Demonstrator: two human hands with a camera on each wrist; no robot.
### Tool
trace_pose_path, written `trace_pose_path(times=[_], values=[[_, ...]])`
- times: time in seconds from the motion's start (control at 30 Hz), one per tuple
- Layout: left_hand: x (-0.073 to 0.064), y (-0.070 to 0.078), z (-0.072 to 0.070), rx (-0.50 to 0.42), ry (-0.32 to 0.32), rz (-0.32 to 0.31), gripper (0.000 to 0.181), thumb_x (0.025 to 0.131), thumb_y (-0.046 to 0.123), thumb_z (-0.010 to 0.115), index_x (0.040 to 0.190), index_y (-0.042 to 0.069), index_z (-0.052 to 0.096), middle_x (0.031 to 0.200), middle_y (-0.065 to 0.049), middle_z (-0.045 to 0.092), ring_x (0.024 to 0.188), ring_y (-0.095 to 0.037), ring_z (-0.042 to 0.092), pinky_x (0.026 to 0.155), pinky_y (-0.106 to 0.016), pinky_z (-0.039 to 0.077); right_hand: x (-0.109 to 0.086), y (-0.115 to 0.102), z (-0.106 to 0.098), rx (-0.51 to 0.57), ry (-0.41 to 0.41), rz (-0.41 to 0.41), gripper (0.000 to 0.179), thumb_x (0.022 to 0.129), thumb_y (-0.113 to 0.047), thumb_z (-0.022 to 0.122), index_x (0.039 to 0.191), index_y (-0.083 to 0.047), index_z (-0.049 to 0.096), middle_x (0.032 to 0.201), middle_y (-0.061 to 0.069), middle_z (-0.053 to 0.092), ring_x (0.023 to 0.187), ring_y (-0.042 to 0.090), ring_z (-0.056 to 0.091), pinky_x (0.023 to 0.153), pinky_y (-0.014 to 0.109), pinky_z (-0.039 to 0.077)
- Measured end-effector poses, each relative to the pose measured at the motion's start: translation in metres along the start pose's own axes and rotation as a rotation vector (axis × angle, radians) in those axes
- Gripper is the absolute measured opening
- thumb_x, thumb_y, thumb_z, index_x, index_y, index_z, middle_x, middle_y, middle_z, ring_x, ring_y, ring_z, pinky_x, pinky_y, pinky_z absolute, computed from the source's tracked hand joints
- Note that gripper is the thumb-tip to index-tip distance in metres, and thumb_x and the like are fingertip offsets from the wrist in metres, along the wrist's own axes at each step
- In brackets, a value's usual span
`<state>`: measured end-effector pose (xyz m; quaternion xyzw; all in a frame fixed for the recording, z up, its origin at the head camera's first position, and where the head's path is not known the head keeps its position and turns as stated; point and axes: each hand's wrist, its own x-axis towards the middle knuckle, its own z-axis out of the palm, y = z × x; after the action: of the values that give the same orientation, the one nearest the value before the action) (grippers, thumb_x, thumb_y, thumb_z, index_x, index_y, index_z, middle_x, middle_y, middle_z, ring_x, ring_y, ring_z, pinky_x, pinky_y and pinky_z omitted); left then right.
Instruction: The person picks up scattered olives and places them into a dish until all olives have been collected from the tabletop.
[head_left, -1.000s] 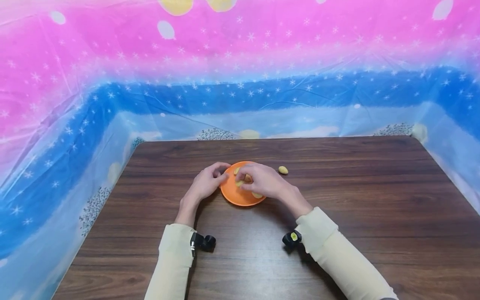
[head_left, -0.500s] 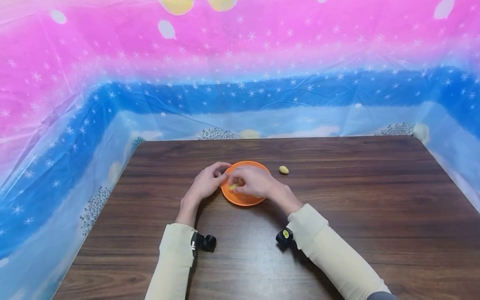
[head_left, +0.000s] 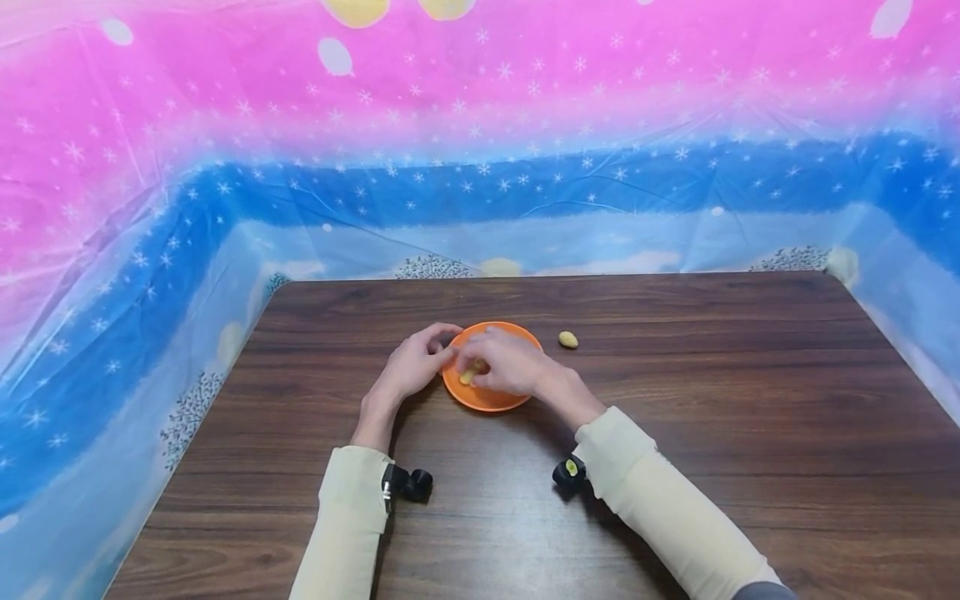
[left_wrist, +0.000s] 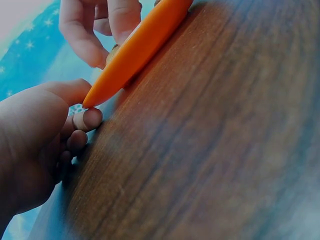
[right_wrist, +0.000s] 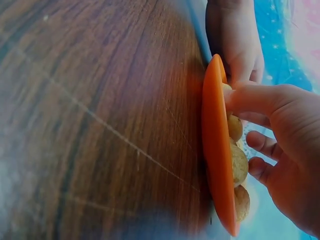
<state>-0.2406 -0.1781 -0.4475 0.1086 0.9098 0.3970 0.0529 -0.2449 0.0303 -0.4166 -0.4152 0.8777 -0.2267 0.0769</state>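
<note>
My left hand (head_left: 415, 363) is at the left side of an orange plate (head_left: 491, 402). In the left wrist view its thumb and forefinger pinch the plate's rim (left_wrist: 100, 95). My right hand (head_left: 506, 362) reaches over the plate, fingertips bent down around a small yellowish potato (head_left: 467, 377) near the left part of it. The right wrist view shows that thumb and a finger on this potato, mostly covered. Further small potatoes (right_wrist: 239, 165) lie on the plate under the right palm; from the head view the hand hides most of them.
One small potato (head_left: 567, 340) lies on the dark wooden table (head_left: 675, 375), right of the plate. Patterned pink and blue cloth (head_left: 480, 192) hangs behind the table and at its sides. A black wrist camera (head_left: 417, 486) sits on the left cuff.
My right hand has moved left across the plate with a small potato at its fingertips, then stayed almost in place over the last half second. My left hand has kept still at the rim.
</note>
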Motion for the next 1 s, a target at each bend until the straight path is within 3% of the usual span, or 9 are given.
trace_pose_path(times=[0.13,0.3,0.43,0.57,0.67,1.0], values=[[0.001,0.001,0.000,0.005,0.001,0.002,0.035,0.102,0.030,0.058,0.137,0.025,0.059,0.079,-0.004,0.057,0.063,-0.020,0.049,0.060,-0.033,0.036,-0.007,0.002,-0.004,0.022,0.030,-0.033,0.018,0.094,-0.013,0.072,0.111,-0.018,0.074,0.108,-0.008,0.070,0.104,0.012,0.058,0.105,0.037,0.038],[0.000,0.001,-0.002,0.000,-0.007,0.001,0.035,0.102,0.030,0.059,0.137,0.025,0.058,0.081,-0.005,0.058,0.065,-0.021,0.051,0.060,-0.033,0.037,-0.017,0.006,-0.008,0.047,0.068,-0.045,0.016,0.097,-0.013,0.067,0.110,-0.018,0.073,0.112,-0.004,0.065,0.109,0.018,0.054,0.094,0.036,0.045],[0.000,0.000,-0.002,-0.013,-0.014,-0.007,0.035,0.102,0.031,0.059,0.137,0.025,0.058,0.083,-0.006,0.059,0.066,-0.022,0.051,0.061,-0.033,0.037,-0.024,0.011,-0.012,0.055,0.099,-0.035,0.014,0.097,-0.014,0.068,0.109,-0.017,0.073,0.116,-0.003,0.064,0.111,0.020,0.054,0.104,0.040,0.040],[0.000,0.001,-0.002,-0.013,-0.010,-0.022,0.035,0.102,0.032,0.059,0.137,0.026,0.059,0.083,-0.005,0.058,0.067,-0.022,0.052,0.062,-0.033,0.037,-0.032,0.017,-0.015,0.065,0.129,-0.014,0.014,0.096,-0.015,0.069,0.110,-0.016,0.073,0.117,-0.002,0.065,0.110,0.022,0.055,0.101,0.041,0.041],[0.000,0.002,-0.001,-0.010,-0.007,-0.035,0.035,0.102,0.034,0.060,0.136,0.026,0.059,0.083,-0.005,0.057,0.068,-0.022,0.052,0.062,-0.033,0.037,-0.038,0.023,-0.019,0.059,0.151,0.017,0.017,0.096,-0.017,0.069,0.113,-0.015,0.073,0.112,-0.003,0.064,0.105,0.022,0.055,0.090,0.040,0.045],[0.000,0.002,-0.001,-0.005,0.002,-0.035,0.035,0.102,0.033,0.060,0.136,0.026,0.059,0.085,-0.006,0.058,0.070,-0.022,0.052,0.064,-0.034,0.038,-0.059,0.037,-0.030,0.082,0.224,0.094,0.018,0.096,-0.017,0.070,0.113,-0.012,0.074,0.111,0.000,0.064,0.101,0.025,0.055,0.085,0.040,0.045]])
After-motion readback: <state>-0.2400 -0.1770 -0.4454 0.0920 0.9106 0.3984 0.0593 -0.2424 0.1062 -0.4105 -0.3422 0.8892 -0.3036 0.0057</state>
